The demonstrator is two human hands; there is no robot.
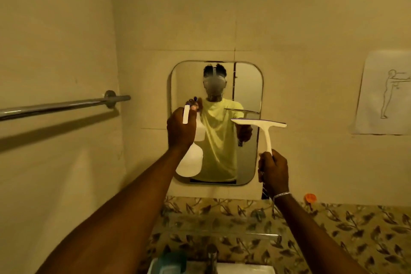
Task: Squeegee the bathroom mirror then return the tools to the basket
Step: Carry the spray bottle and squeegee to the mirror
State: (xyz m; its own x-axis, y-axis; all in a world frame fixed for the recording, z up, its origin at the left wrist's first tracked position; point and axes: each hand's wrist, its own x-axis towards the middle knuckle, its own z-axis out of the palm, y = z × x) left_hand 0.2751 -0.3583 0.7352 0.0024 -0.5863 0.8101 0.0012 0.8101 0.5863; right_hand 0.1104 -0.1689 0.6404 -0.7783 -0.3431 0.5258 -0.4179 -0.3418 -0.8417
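Note:
A rounded rectangular mirror (246,87) hangs on the tiled wall ahead, with a misty patch near its top. My left hand (180,129) grips the neck of a white spray bottle (190,164), raised in front of the mirror's left edge with the nozzle toward the glass. My right hand (273,171) holds the handle of a white squeegee (260,123). Its blade is level, just in front of the mirror's right side. Whether the blade touches the glass I cannot tell. No basket is visible.
A chrome towel bar (62,105) juts from the left wall. A paper sheet with a figure drawing (387,93) is stuck at right. Below are patterned leaf tiles, a glass shelf (222,224), a tap (211,253), a sink edge and an orange hook (310,198).

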